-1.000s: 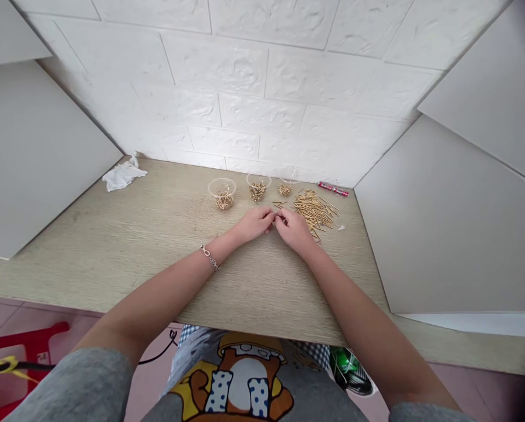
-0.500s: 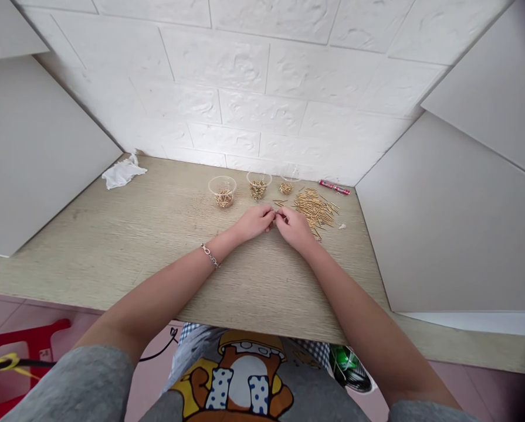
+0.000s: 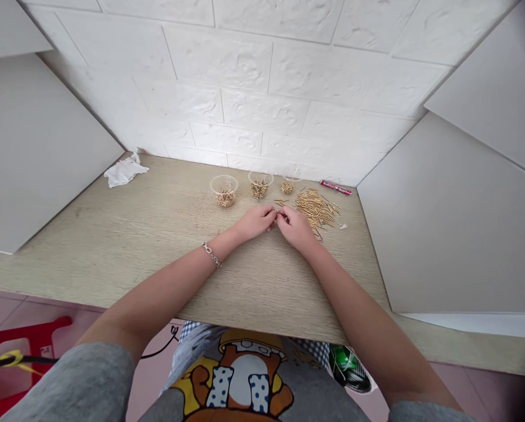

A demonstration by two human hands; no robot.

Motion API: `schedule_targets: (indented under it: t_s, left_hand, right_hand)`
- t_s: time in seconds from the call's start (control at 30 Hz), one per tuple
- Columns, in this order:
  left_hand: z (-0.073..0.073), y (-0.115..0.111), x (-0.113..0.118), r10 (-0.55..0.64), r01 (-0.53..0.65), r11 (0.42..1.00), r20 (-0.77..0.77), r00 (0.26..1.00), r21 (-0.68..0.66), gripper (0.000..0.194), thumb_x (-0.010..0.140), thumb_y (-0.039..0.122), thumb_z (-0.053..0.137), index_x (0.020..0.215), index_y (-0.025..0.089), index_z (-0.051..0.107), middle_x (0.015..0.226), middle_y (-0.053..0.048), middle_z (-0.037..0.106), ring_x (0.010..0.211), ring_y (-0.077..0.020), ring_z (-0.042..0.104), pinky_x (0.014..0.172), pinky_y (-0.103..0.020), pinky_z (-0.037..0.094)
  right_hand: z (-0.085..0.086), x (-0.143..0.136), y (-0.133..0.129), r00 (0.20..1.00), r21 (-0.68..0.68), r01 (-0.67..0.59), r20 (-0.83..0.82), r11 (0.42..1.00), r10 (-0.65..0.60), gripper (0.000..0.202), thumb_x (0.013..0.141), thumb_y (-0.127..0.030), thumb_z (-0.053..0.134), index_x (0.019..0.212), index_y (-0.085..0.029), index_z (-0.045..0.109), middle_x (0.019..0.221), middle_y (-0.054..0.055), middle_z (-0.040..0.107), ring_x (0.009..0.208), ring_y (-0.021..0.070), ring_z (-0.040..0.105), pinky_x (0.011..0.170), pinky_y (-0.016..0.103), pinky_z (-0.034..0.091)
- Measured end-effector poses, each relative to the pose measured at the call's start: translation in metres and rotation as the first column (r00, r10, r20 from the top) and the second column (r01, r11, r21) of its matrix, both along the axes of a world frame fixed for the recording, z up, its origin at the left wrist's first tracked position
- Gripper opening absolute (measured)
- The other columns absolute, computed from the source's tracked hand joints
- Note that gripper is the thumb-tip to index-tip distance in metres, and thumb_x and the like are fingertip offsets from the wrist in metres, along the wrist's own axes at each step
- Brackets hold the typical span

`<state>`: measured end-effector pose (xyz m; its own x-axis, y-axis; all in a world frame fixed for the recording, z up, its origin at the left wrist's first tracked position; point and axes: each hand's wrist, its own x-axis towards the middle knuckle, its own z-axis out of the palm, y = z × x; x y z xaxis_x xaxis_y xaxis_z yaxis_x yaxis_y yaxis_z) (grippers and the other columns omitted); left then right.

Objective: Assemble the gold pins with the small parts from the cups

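My left hand (image 3: 257, 221) and my right hand (image 3: 295, 227) meet fingertip to fingertip over the table, both closed in a pinch. Whatever sits between the fingers is too small and hidden to make out. Just right of my right hand lies a loose pile of thin gold-coloured metal pins (image 3: 318, 210). A few similar pins (image 3: 281, 202) lie apart, just beyond my fingertips. Behind the hands stand three clear plastic cups: a left cup (image 3: 224, 192), a middle cup (image 3: 260, 186) and a right cup (image 3: 288, 185), each with small gold-coloured pieces inside.
A red wrapped stick-shaped packet (image 3: 335, 187) lies by the back wall. Crumpled white tissue (image 3: 125, 170) rests at the far left, and a small white scrap (image 3: 343, 227) beside the pile. Pale panels (image 3: 456, 223) border the wooden table (image 3: 262, 281) on both sides.
The whole view has shifted very slightly. Both hands keep the same pinched pose over the table, and the cups and pile stay where they were.
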<state>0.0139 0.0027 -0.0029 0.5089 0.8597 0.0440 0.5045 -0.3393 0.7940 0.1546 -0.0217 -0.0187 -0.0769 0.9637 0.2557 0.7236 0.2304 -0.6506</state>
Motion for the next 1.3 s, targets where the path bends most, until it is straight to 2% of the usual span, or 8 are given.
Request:
schedule_targets:
  t_s: [0.9, 1.3]
  left_hand:
    - [0.0006, 0.0, 0.0007, 0.006, -0.006, 1.0, -0.005, 1.0, -0.008, 0.027, 0.084, 0.028, 0.034, 0.064, 0.017, 0.048, 0.054, 0.002, 0.052, 0.054, -0.011, 0.049, 0.057, -0.024, 0.039]
    - [-0.0014, 0.0006, 0.0012, 0.003, -0.002, 0.999, 0.032, 0.999, -0.047, 0.028, 0.086, 0.028, 0.032, 0.066, 0.017, 0.047, 0.055, 0.002, 0.052, 0.053, -0.01, 0.049, 0.054, -0.022, 0.04]
  right_hand:
    - [0.0008, 0.0, -0.0006, 1.0, 0.008, 0.002, 0.006, 1.0, -0.002, 0.015, 0.078, -0.024, 0.043, 0.067, -0.02, 0.053, 0.066, 0.001, 0.058, 0.059, 0.0141, 0.047, 0.057, 0.025, 0.032]
    - [-0.0009, 0.0009, 0.0005, 1.0, 0.076, 0.02, -0.009, 0.997, -0.02, 0.017, 0.078, -0.025, 0.043, 0.068, -0.019, 0.055, 0.064, 0.001, 0.056, 0.058, 0.0143, 0.046, 0.058, 0.026, 0.034]
